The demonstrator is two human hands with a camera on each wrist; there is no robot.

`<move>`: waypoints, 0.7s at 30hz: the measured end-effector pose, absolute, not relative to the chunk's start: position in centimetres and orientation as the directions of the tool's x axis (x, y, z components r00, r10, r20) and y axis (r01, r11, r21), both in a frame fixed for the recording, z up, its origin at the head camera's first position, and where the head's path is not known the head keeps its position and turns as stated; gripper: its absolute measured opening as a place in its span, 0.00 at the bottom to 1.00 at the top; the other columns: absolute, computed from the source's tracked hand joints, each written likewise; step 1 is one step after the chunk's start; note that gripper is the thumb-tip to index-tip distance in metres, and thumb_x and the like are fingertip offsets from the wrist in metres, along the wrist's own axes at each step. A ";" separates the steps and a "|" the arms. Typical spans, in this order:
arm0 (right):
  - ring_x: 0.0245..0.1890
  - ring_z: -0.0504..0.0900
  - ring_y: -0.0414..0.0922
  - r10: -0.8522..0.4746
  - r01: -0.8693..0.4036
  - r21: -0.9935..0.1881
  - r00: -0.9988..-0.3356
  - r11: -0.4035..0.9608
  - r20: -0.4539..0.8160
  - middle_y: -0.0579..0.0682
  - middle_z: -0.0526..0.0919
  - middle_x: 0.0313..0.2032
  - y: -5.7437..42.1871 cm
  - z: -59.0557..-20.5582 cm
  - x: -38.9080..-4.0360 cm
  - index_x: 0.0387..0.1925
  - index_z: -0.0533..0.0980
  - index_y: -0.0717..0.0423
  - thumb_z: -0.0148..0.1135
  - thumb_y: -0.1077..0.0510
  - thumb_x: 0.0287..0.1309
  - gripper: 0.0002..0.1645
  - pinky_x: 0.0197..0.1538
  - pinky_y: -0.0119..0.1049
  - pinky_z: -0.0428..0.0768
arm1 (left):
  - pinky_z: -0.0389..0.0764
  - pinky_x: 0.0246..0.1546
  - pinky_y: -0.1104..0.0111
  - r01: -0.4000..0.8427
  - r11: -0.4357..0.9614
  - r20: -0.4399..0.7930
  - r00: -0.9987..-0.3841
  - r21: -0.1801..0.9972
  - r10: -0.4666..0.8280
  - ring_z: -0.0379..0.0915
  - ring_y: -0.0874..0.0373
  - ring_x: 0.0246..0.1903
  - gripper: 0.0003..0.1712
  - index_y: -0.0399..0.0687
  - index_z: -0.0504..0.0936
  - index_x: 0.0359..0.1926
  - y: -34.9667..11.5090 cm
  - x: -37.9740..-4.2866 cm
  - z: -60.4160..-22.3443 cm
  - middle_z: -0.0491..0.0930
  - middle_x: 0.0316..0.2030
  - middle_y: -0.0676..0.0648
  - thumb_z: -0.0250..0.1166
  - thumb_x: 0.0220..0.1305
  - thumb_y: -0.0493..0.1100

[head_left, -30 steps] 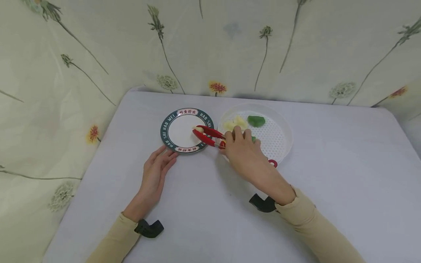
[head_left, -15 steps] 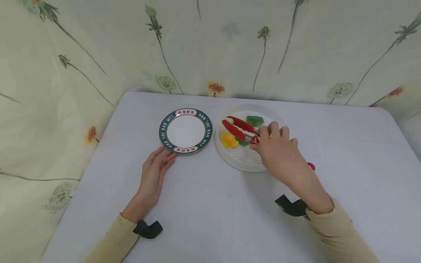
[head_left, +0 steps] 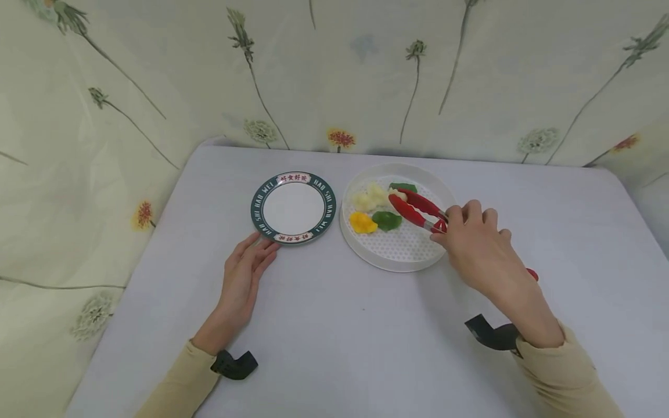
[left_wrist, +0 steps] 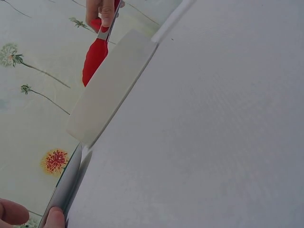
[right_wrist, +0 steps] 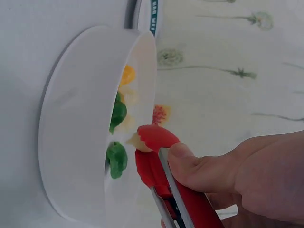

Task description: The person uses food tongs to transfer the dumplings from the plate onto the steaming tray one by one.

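Note:
My right hand (head_left: pixel 478 244) grips a pair of red tongs (head_left: pixel 410 212) over the right half of a round white tray (head_left: pixel 399 264). Between the red tips is a small cream-coloured piece (right_wrist: pixel 138 142), also seen from the side in the right wrist view. Inside the tray lie a yellow piece (head_left: pixel 363 223), a green piece (head_left: pixel 387 220), several pale pieces (head_left: pixel 370 197) and another green piece (right_wrist: pixel 117 159), partly hidden behind the tongs in the head view. My left hand (head_left: pixel 243 278) has its extended fingers at the near rim of a green-bordered white plate (head_left: pixel 292 208).
The plate stands just left of the tray on a white-covered table (head_left: pixel 334 342). Behind the table's far edge hangs a flower-patterned cloth (head_left: pixel 334 69). A black wrist mount (head_left: pixel 235 364) sits on each forearm, close above the table.
The tongs have moved right from over the plate to over the tray, with the cream-coloured piece between their tips. My left hand keeps its place at the plate's rim.

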State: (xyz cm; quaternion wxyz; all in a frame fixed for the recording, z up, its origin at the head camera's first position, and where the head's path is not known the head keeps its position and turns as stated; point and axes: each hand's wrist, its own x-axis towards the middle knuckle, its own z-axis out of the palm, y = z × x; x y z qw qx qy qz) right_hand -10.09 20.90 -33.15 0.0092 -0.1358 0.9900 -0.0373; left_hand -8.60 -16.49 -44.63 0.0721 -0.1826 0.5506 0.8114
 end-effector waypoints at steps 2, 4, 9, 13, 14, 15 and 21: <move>0.38 0.65 0.64 -0.260 -0.258 -0.070 -0.966 0.963 -0.007 0.71 0.68 0.44 21.3 -33.3 -10.0 0.53 0.67 0.75 0.64 0.53 0.66 0.30 0.21 0.43 0.67 | 0.78 0.66 0.73 -0.320 -0.379 -0.378 -0.921 0.868 -0.088 0.72 0.56 0.68 0.31 0.48 0.55 0.78 -16.5 -8.6 -44.6 0.66 0.72 0.42 0.47 0.78 0.39; 0.39 0.65 0.65 -0.248 -0.247 -0.058 -0.969 0.967 -0.010 0.71 0.68 0.44 21.6 -33.6 -9.8 0.54 0.67 0.76 0.65 0.53 0.65 0.31 0.21 0.44 0.69 | 0.78 0.66 0.73 -0.321 -0.378 -0.380 -0.921 0.868 -0.090 0.72 0.56 0.68 0.31 0.48 0.55 0.78 -16.6 -8.7 -44.6 0.66 0.72 0.42 0.48 0.78 0.39; 0.38 0.64 0.66 -0.211 -0.211 -0.016 -0.977 0.977 -0.002 0.71 0.67 0.43 22.2 -34.0 -9.6 0.53 0.66 0.76 0.69 0.54 0.61 0.33 0.22 0.49 0.70 | 0.78 0.66 0.73 -0.326 -0.385 -0.386 -0.918 0.864 -0.088 0.72 0.56 0.68 0.31 0.48 0.54 0.78 -16.6 -8.6 -44.7 0.66 0.72 0.42 0.48 0.78 0.39; 0.37 0.64 0.66 -0.193 -0.192 0.023 -0.980 0.981 0.039 0.71 0.67 0.41 22.3 -34.4 -9.5 0.50 0.66 0.75 0.74 0.56 0.55 0.34 0.24 0.52 0.69 | 0.78 0.66 0.73 -0.325 -0.385 -0.384 -0.919 0.864 -0.088 0.72 0.56 0.69 0.31 0.48 0.54 0.78 -16.6 -8.5 -44.7 0.66 0.73 0.42 0.48 0.78 0.39; 0.36 0.63 0.66 -0.192 -0.190 0.036 -0.980 0.981 0.053 0.72 0.67 0.40 22.3 -34.5 -9.5 0.50 0.66 0.75 0.75 0.56 0.53 0.35 0.24 0.53 0.70 | 0.78 0.66 0.73 -0.322 -0.386 -0.382 -0.920 0.865 -0.088 0.72 0.56 0.68 0.31 0.48 0.54 0.78 -16.6 -8.5 -44.7 0.66 0.72 0.42 0.48 0.78 0.39; 0.36 0.64 0.66 -0.196 -0.193 0.050 -0.978 0.980 0.070 0.72 0.67 0.40 22.4 -34.6 -9.4 0.50 0.67 0.76 0.77 0.56 0.51 0.36 0.24 0.53 0.70 | 0.79 0.65 0.73 -0.320 -0.387 -0.380 -0.921 0.865 -0.088 0.72 0.56 0.68 0.31 0.48 0.54 0.78 -16.5 -8.5 -44.7 0.66 0.72 0.42 0.48 0.78 0.39; 0.36 0.64 0.67 -0.212 -0.206 0.072 -0.973 0.976 0.087 0.72 0.67 0.38 22.3 -35.2 -9.5 0.50 0.67 0.76 0.79 0.56 0.48 0.38 0.25 0.54 0.71 | 0.79 0.65 0.74 -0.318 -0.390 -0.379 -0.921 0.864 -0.089 0.73 0.56 0.68 0.30 0.49 0.54 0.77 -16.5 -8.6 -44.7 0.68 0.71 0.43 0.48 0.79 0.42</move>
